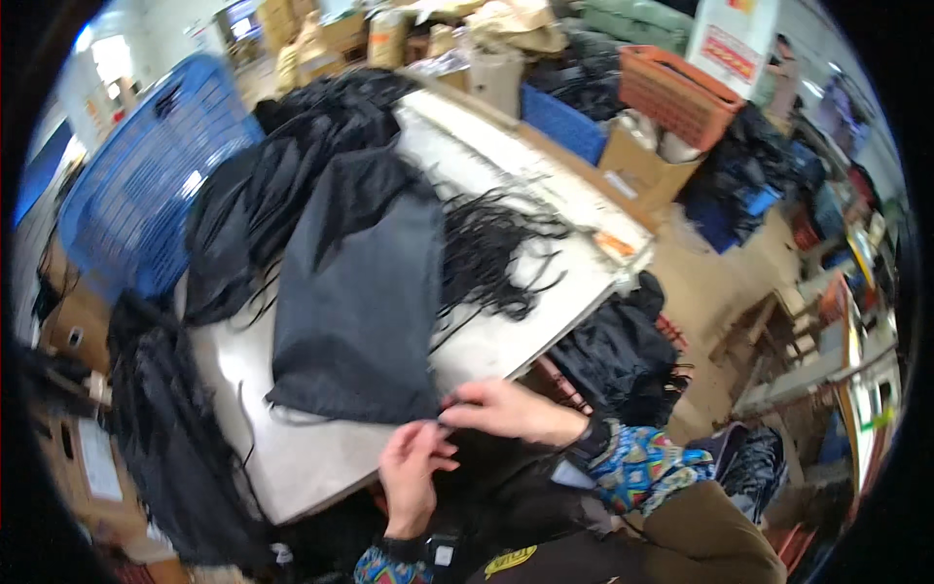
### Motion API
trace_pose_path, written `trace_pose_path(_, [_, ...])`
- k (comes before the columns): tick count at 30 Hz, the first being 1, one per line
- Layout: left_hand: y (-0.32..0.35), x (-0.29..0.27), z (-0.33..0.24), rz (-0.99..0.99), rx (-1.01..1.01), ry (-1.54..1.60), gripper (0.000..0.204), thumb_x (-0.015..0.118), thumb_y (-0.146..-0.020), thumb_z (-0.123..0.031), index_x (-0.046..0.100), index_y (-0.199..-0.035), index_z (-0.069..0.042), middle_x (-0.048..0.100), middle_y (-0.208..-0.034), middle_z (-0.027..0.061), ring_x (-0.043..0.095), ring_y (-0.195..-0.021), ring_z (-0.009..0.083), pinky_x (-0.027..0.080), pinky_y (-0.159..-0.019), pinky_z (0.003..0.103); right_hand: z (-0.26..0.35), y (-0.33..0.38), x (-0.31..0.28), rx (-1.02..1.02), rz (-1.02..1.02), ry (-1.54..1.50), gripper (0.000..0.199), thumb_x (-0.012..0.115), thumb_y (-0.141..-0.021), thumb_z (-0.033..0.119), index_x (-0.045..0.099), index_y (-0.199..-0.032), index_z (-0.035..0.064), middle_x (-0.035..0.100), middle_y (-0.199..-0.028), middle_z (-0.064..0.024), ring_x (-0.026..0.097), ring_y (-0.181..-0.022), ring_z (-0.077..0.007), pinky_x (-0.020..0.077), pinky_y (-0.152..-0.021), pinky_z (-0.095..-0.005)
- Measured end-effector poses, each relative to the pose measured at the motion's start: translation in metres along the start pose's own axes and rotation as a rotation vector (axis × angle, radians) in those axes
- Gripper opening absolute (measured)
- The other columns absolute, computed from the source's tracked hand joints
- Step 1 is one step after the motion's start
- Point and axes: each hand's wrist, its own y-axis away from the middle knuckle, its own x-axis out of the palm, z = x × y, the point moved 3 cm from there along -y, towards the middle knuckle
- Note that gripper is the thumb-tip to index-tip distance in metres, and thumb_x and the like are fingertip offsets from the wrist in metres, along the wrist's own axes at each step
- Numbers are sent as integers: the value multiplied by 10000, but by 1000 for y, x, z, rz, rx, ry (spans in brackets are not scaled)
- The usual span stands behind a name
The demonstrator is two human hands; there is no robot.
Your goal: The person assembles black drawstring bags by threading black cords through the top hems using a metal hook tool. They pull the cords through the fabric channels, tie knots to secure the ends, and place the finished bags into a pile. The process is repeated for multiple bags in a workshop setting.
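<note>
Likely, black bag (360,292): light, soft, bendy; hold its corners.
Right hand (506,409): pinching the near right corner.
Left hand (413,467): close by; can't tell its grip.

place: seen as a textile workshop
worktable (311,462): heaped with black fabric bags (360,282) and loose cords (491,255)
background: crowded with plastic crates (673,97), cardboard boxes (654,180), stuffed sacks (386,41)
</note>
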Motion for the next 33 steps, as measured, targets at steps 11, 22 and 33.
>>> trace_pose_path(11, [14, -13, -5, -39, -86, 168, 182, 569, -946, -231, 549, -1022, -67, 589, -809, 12, 512, -616, 74, 433, -494, 189, 6, -7, 29, -158, -57, -5, 209, 567, -856, 174, 593, -881, -32, 617, -690, -123, 561, -655, -152, 446, -610, -342])
trace_pose_path(22, [17, -12, -17, -120, 52, 158, 158, 601, -916, -142, 556, -836, -15, 588, -722, 74, 589, -616, 135, 451, -443, 237, 42, 0, 39, -220, -190, 190, 238, 582, -902, 207, 601, -952, -24, 630, -828, -224, 647, -794, -352, 505, -671, -392])
trace_pose_path(33, [5, -20, -17, -48, 37, 454, 121, 642, -897, -149, 615, -913, -32, 659, -834, 79, 584, -622, 96, 433, -460, 203, 74, 41, 26, -184, -130, 726, 280, 519, -930, 132, 485, -1180, 11, 620, -933, -184, 619, -826, -363, 488, -671, -426])
